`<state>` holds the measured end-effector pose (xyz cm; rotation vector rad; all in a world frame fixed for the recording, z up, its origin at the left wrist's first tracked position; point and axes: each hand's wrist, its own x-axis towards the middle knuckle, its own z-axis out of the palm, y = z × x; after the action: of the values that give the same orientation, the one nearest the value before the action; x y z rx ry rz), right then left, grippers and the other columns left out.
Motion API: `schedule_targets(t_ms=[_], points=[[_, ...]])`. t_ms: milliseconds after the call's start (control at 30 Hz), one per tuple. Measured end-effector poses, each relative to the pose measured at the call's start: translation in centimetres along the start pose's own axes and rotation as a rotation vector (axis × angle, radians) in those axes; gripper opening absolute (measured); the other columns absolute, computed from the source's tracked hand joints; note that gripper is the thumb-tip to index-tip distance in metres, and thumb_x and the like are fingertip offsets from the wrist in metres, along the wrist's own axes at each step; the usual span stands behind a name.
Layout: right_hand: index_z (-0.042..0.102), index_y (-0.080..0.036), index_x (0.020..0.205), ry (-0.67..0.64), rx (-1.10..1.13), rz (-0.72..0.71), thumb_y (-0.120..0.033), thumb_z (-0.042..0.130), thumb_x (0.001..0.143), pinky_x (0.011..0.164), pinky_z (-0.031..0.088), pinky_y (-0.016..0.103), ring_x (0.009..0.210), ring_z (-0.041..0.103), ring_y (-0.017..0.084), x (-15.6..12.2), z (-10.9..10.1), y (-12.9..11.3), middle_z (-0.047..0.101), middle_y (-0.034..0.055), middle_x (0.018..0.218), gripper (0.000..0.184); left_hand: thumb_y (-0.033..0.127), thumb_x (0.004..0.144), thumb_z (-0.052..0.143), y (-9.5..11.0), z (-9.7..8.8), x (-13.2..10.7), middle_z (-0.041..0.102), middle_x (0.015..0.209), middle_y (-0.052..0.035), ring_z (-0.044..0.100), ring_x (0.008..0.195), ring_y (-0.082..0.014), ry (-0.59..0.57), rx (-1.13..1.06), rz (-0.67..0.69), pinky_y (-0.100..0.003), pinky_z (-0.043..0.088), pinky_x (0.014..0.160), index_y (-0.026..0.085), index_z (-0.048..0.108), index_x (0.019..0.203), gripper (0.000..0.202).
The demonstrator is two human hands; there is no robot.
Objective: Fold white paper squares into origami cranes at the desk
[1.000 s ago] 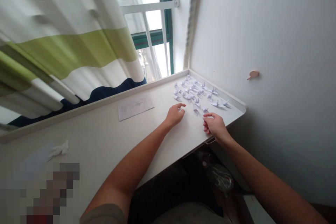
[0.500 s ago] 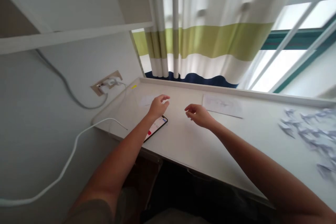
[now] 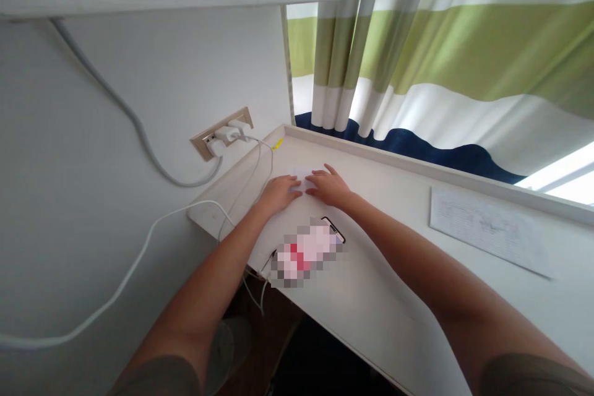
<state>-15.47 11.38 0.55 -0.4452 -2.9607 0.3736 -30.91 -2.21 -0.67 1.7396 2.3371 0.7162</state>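
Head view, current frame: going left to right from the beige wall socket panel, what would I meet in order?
Beige rectangular wall socket panel → person's bare left hand → small pale paper piece → person's bare right hand → white rectangular paper sheet with faint grey markings.

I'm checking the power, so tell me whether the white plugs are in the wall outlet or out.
In: the white plugs sit against the wall outlet, a grey cable running from one.

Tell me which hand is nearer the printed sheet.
Right. The right hand is left of the printed sheet; the left hand is farther left, beyond the right one.
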Motion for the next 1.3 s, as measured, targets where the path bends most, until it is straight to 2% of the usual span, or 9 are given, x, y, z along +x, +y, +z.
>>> schedule_targets(t_ms=[100,233,433,633,733,900,1067,1167,1300], points=[[0.079,-0.016,0.119,-0.016,-0.07,-0.083,-0.025,0.066,0.103,0.135,0.014,0.051,0.135,0.066,0.029,-0.1,-0.2,0.5,0.077,0.0174,0.131,0.022,0.026,0.09,0.074,-0.1,-0.5,0.3,0.08,0.127,-0.0088,0.07,0.127,-0.0316,-0.022,0.066,0.085,-0.045,0.044,0.117,0.028,0.084,0.1,0.014],[0.081,-0.019,0.113,-0.017,-0.162,-0.22,-0.017,0.057,0.106,0.134,0.016,0.05,0.129,0.07,0.025,-0.3,-0.4,0.9,0.08,0.0127,0.123,0.025,0.019,0.094,0.066,0.3,-1.0,0.2,0.083,0.113,-0.0107,0.073,0.115,-0.0302,-0.01,0.136,0.178,-0.044,0.047,0.109,0.024,0.081,0.093,0.016],[0.08,-0.018,0.113,0.077,-0.178,-0.173,-0.011,0.051,0.105,0.131,0.024,0.047,0.114,0.073,0.025,-0.3,-2.5,0.6,0.082,0.0114,0.111,0.03,0.017,0.101,0.051,1.8,-2.2,0.1,0.078,0.104,-0.0174,0.069,0.109,-0.0329,0.12,0.218,0.222,-0.048,0.046,0.104,0.019,0.073,0.095,0.023],[0.077,-0.014,0.111,0.368,-0.103,-0.144,-0.021,0.047,0.11,0.118,0.038,0.048,0.106,0.072,0.029,-4.2,-7.2,0.2,0.081,0.0162,0.112,0.031,0.039,0.109,0.046,6.1,-4.1,0.0,0.074,0.099,-0.0115,0.068,0.098,-0.0272,0.425,0.101,0.324,-0.042,0.049,0.098,0.02,0.065,0.099,0.028],[0.076,-0.015,0.109,0.498,-0.007,-0.059,-0.026,0.046,0.109,0.105,0.046,0.047,0.102,0.071,0.03,-8.6,-9.0,0.9,0.081,0.0151,0.108,0.032,0.043,0.103,0.059,9.7,-3.5,-0.2,0.075,0.102,-0.0073,0.069,0.097,-0.0236,0.461,-0.125,0.321,-0.035,0.051,0.093,0.02,0.064,0.104,0.023],[0.077,-0.021,0.101,0.735,0.341,0.298,-0.034,0.061,0.1,0.089,0.057,0.04,0.096,0.074,0.028,-18.8,-9.2,3.5,0.081,0.0096,0.099,0.021,0.033,0.097,0.068,17.2,1.8,0.2,0.076,0.097,-0.0038,0.07,0.09,-0.0186,0.326,-0.639,0.242,-0.027,0.052,0.083,0.019,0.067,0.101,0.015],[0.073,-0.02,0.088,0.915,0.791,0.636,-0.051,0.078,0.083,0.073,0.061,0.038,0.074,0.069,0.022,-28.4,-6.6,6.4,0.075,0.0052,0.08,0.031,0.028,0.087,0.082,24.4,10.3,0.1,0.077,0.094,-0.0035,0.072,0.083,-0.0164,-0.052,-1.2,-0.004,-0.026,0.057,0.075,0.019,0.063,0.109,0.03],[0.068,-0.021,0.086,0.973,1.001,0.788,-0.055,0.088,0.071,0.068,0.063,0.034,0.071,0.067,0.019,-32.7,-5.5,7.2,0.071,0.0017,0.074,0.043,0.036,0.082,0.088,27.3,13.9,-0.8,0.079,0.092,-0.005,0.073,0.079,-0.0162,-0.257,-1.245,-0.01,-0.026,0.059,0.07,0.017,0.068,0.098,0.032],[0.068,-0.019,0.079,0.883,1.115,0.842,-0.046,0.093,0.064,0.066,0.062,0.027,0.068,0.064,0.013,-35.7,-5.3,8.0,0.069,-0.0005,0.073,0.04,0.046,0.078,0.089,28.8,15.8,-1.4,0.079,0.082,-0.0032,0.069,0.066,-0.0145,-0.355,-1.241,0.021,-0.024,0.056,0.055,0.017,0.072,0.089,0.036]])
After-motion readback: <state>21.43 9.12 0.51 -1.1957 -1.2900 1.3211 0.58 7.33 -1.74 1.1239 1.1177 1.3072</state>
